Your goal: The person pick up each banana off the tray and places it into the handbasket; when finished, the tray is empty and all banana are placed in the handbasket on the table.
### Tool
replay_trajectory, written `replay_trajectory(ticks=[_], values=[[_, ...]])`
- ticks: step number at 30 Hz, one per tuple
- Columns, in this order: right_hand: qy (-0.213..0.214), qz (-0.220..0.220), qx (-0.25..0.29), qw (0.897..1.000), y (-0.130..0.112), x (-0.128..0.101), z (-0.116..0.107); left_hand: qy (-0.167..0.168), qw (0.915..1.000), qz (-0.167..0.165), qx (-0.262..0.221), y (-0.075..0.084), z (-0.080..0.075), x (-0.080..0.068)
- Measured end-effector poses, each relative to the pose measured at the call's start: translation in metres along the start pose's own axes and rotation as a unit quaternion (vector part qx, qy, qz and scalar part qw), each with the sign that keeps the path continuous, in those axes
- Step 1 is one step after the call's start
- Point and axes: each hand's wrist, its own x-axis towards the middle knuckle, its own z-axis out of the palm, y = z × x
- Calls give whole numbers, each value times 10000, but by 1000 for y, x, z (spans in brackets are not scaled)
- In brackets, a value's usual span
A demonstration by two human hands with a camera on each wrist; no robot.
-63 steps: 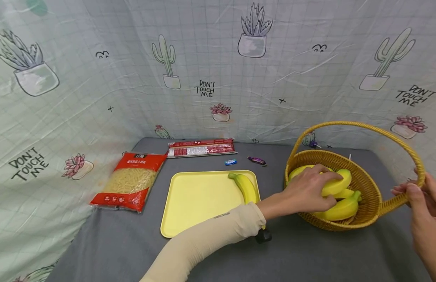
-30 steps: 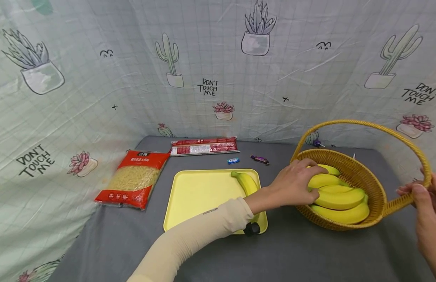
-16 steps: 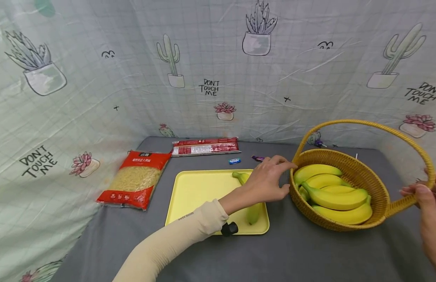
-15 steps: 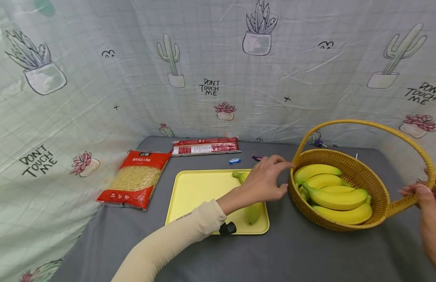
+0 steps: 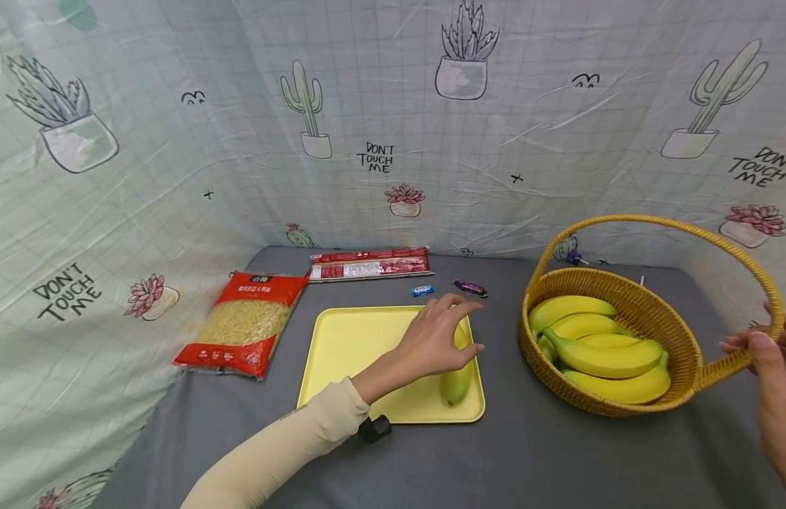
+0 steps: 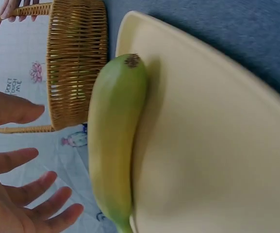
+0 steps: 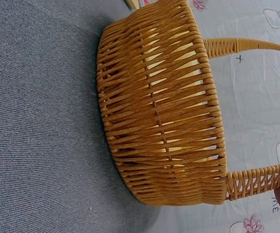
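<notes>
My left hand (image 5: 434, 339) hovers over the right part of a yellow tray (image 5: 361, 353), thumb and fingers spread apart with nothing between them. Beneath it a single banana (image 5: 458, 382) lies along the tray's right side, partly covered by the hand in the head view; the left wrist view shows the whole banana (image 6: 113, 136) except its stem end. To the right, a woven basket (image 5: 679, 339) holds several bananas (image 5: 612, 357). My right hand (image 5: 775, 382) grips the basket's tall handle (image 5: 726, 371) at its right side, thumb in front.
A red pasta bag (image 5: 240, 325) lies left of the tray. Behind it are a flat red-and-white packet (image 5: 370, 265), a small blue wrapped candy (image 5: 423, 290) and a purple one (image 5: 471, 288). A purple lollipop (image 5: 574, 257) sits behind the basket. Patterned cloth walls (image 5: 367, 106) enclose the table.
My left hand has come out of the basket, leaving the bananas there, and moved left past the rim to above the tray. My right hand keeps its grip on the handle.
</notes>
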Motion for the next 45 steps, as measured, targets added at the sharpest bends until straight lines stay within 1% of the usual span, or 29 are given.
replay_trajectory(ticks=[3, 7, 12, 16, 21, 25, 31, 36, 42, 45], values=[[0, 11, 11, 10000, 1, 0, 0, -112, 9999, -106, 41, -3, 2, -4], [19, 16, 31, 10000, 1, -1, 1, -132, 9996, -221, 111, -7, 8, -10], [16, 41, -38, 10000, 1, -1, 1, -206, 9990, -301, 259, -9, 16, -16], [-20, 46, -36, 10000, 1, -1, 0, -251, 9984, -342, 366, -12, 18, -20], [-40, 82, -28, 10000, 2, -2, 0, -346, 9979, -526, 174, -18, 21, -24], [-43, 104, -44, 9999, 2, -2, 0, -380, 9969, -691, -9, -23, 19, -29], [-50, 136, -57, 9999, 3, -1, -1, -446, 9955, -814, -186, -31, 11, -40], [-39, 109, -57, 9999, 2, -1, -1, -542, 9943, -854, -338, -40, 7, -50], [-14, 99, -21, 9999, 1, -2, 0, -637, 9932, -888, -395, -49, 1, -63], [-3, 137, -47, 9999, 2, -2, 0, -609, 9931, -913, -407, -53, -1, -69]])
